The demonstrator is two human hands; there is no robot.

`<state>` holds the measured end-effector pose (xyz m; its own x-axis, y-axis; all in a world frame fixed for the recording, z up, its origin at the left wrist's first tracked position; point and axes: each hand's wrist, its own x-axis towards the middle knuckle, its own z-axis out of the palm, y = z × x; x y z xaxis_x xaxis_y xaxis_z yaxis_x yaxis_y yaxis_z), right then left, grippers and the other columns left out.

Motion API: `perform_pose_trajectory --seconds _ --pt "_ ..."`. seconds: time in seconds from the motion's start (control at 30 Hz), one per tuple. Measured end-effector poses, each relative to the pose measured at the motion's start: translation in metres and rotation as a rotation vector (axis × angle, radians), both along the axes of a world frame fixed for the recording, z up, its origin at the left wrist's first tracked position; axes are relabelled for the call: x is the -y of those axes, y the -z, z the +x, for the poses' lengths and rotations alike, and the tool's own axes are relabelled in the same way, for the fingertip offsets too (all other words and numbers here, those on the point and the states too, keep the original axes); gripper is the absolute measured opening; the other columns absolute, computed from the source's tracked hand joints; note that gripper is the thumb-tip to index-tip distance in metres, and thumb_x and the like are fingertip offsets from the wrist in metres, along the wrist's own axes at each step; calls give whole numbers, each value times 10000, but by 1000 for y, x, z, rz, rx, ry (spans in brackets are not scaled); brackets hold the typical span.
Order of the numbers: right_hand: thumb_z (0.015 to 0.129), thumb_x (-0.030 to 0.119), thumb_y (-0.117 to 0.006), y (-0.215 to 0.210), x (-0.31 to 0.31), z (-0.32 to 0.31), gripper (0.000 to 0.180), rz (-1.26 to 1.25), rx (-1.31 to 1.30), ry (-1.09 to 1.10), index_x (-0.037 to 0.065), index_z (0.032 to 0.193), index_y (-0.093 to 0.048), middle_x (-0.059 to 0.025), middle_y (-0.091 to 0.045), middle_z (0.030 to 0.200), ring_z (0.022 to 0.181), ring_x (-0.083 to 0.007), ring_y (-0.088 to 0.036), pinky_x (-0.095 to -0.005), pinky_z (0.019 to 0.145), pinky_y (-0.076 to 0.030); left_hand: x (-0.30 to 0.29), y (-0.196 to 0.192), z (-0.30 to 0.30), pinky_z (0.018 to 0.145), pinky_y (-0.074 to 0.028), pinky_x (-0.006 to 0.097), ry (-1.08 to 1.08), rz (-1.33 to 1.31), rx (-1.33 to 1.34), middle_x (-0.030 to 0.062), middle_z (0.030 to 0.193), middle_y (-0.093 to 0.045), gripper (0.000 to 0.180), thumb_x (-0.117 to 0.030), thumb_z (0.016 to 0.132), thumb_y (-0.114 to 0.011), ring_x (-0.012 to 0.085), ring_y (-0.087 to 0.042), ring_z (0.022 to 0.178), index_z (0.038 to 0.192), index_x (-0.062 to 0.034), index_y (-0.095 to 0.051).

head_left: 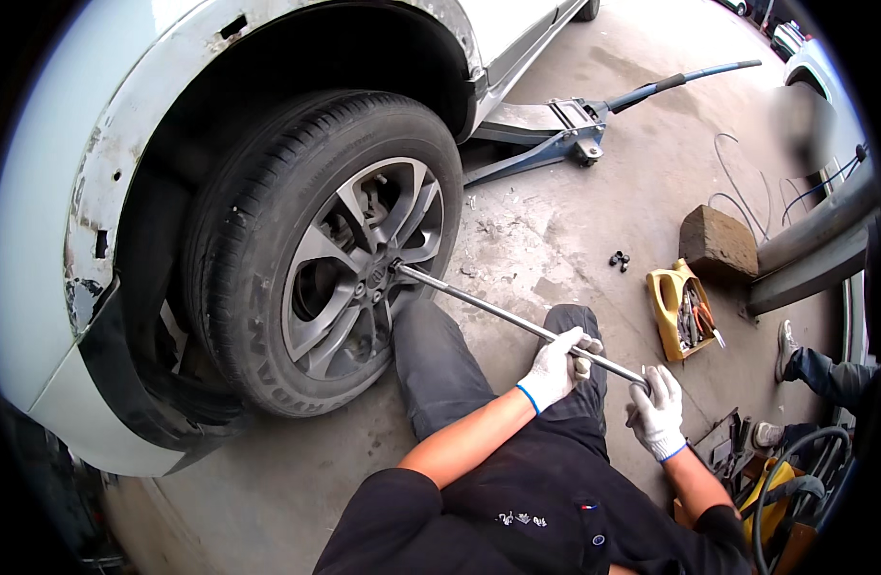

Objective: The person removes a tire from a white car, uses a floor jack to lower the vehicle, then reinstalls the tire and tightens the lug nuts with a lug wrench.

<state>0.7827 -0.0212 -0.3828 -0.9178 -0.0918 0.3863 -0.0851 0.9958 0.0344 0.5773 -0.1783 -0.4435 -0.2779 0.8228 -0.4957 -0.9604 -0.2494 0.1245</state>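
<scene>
A long steel lug wrench (pixel 488 309) runs from the wheel toward my right side, its far end at a lug nut beside the hub of the alloy wheel (pixel 337 257). My left hand (pixel 561 366), in a white knit glove with a blue cuff, is closed around the bar past its middle. Near the bar's end, my right hand (pixel 658 412), gloved the same way, curls its fingers about the handle. The black tire (pixel 258 316) sits inside the white car's wheel arch (pixel 115 158), whose edge is bare and scuffed.
A blue floor jack (pixel 565 144) reaches under the car, its handle pointing right. Small dark nuts (pixel 620 260) lie on the concrete near a cut yellow jug (pixel 667 297) of tools. Beyond are a brown block (pixel 718 241), a metal post (pixel 814 249) and another person's leg (pixel 824 377).
</scene>
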Motion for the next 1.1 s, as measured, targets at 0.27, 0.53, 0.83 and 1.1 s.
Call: perform_pose_trajectory --seconds 0.27,0.53,0.83,1.1 --pt "723 151 -715 -8 4 -20 176 -643 102 40 22 720 -594 -235 -678 1064 847 -364 -652 -416 767 -533 2 16 6 486 -460 281 21 -9 29 125 911 -682 275 -332 1010 -534 140 -594 530 876 -104 -607" --pt "949 152 -523 21 7 -32 261 -1340 -19 505 -37 895 -695 -68 -628 647 562 -123 -573 -257 574 -470 5 30 4 488 -441 293 23 -93 48 120 923 -677 266 -334 997 -544 157 -581 543 878 -104 -604" --pt "921 199 -524 32 -26 -62 416 -1728 167 760 75 529 -456 -65 -427 451 398 -195 -440 -351 391 -387 6 35 -9 448 -427 285 -10 -101 59 110 926 -689 263 -344 977 -559 125 -565 522 869 -108 -600" --pt "913 199 -577 14 -18 -56 182 -922 5 816 23 871 -582 -131 -558 714 629 -273 -567 -395 597 -465 12 32 -20 435 -385 278 -66 -76 44 123 854 -662 296 -369 986 -546 148 -516 475 827 -121 -570"
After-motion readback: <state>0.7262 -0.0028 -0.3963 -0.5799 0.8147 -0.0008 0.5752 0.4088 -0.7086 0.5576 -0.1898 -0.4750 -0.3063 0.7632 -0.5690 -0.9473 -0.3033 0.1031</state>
